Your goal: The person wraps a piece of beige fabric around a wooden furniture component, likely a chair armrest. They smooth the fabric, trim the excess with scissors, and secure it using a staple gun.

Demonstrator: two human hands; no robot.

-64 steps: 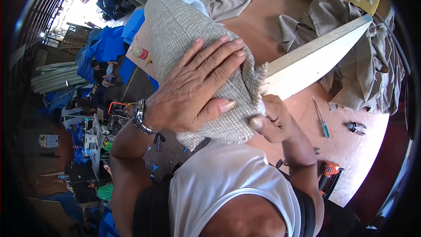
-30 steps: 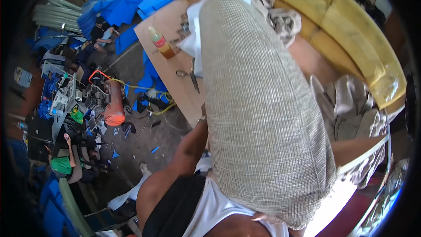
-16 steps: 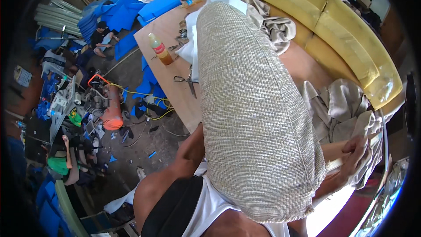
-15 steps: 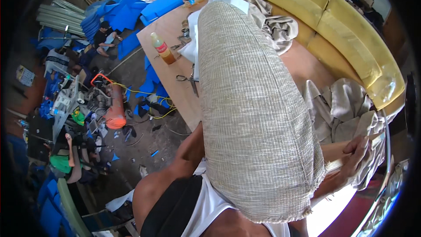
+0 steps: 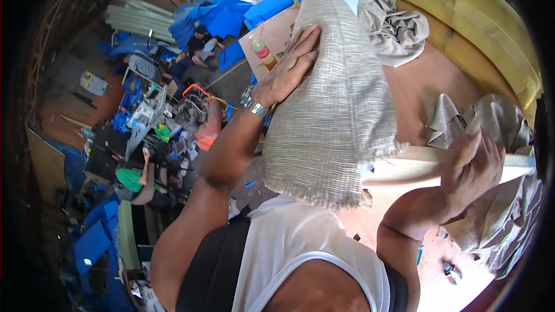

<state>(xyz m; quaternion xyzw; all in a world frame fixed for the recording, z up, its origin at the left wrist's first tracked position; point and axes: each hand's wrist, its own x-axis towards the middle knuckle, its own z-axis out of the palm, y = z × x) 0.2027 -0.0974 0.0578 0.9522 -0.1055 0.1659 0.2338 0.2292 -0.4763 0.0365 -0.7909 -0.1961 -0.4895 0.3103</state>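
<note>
A long, padded-looking form covered in grey-beige woven fabric (image 5: 324, 121) stretches away from my chest. Its near edge is frayed, and some white material (image 5: 350, 0) shows at the far end. My left hand (image 5: 292, 66), with a metal watch on the wrist, lies flat along the left side of this fabric, fingers stretched out. Off to the right, my right hand (image 5: 474, 164) is closed with its fingers bent together in front of a pale bar (image 5: 404, 169). What is in those fingers, if anything, is hidden.
Crumpled beige cloth (image 5: 404, 34) lies on the wooden table behind, with more cloth (image 5: 497, 115) at right. A yellow foam backrest (image 5: 480, 17) curves around. A bottle (image 5: 263, 52) stands at left; pliers (image 5: 452, 271) lie low right. Several people sit on the cluttered floor.
The woven fabric piece has tipped down and away from me. My left hand has come from behind it onto its left side. My right hand has risen slightly along the pale bar.
</note>
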